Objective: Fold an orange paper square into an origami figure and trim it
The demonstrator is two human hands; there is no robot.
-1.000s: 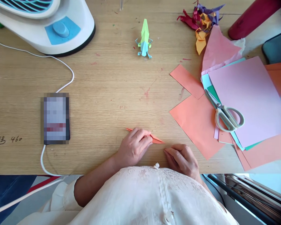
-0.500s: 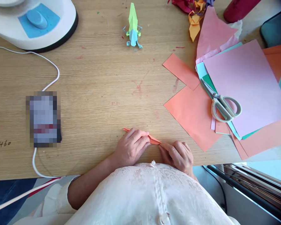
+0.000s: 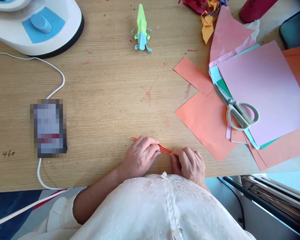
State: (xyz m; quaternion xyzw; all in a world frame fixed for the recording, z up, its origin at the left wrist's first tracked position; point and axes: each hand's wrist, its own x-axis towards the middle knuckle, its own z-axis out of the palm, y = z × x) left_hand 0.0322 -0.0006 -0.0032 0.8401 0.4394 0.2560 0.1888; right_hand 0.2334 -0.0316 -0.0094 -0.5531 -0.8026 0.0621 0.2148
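A narrow folded piece of orange paper (image 3: 165, 149) lies between my two hands, close to the table's front edge. My left hand (image 3: 141, 156) is closed around its middle, and a thin pointed end sticks out beyond the fingers on the left. At the right tip, my right hand (image 3: 190, 164) pinches the paper between thumb and forefinger. The left fingers hide the paper's middle part.
White-handled scissors (image 3: 242, 115) rest on a stack of coloured paper (image 3: 262, 90) at right. Orange sheets (image 3: 206, 123) lie beside it. A green and blue origami figure (image 3: 141, 30) stands at the back. Left are a phone (image 3: 50, 128) and a white lamp base (image 3: 57, 30).
My right hand has shifted very slightly at the paper's right tip, and the paper there looks narrower. My left hand keeps its hold.
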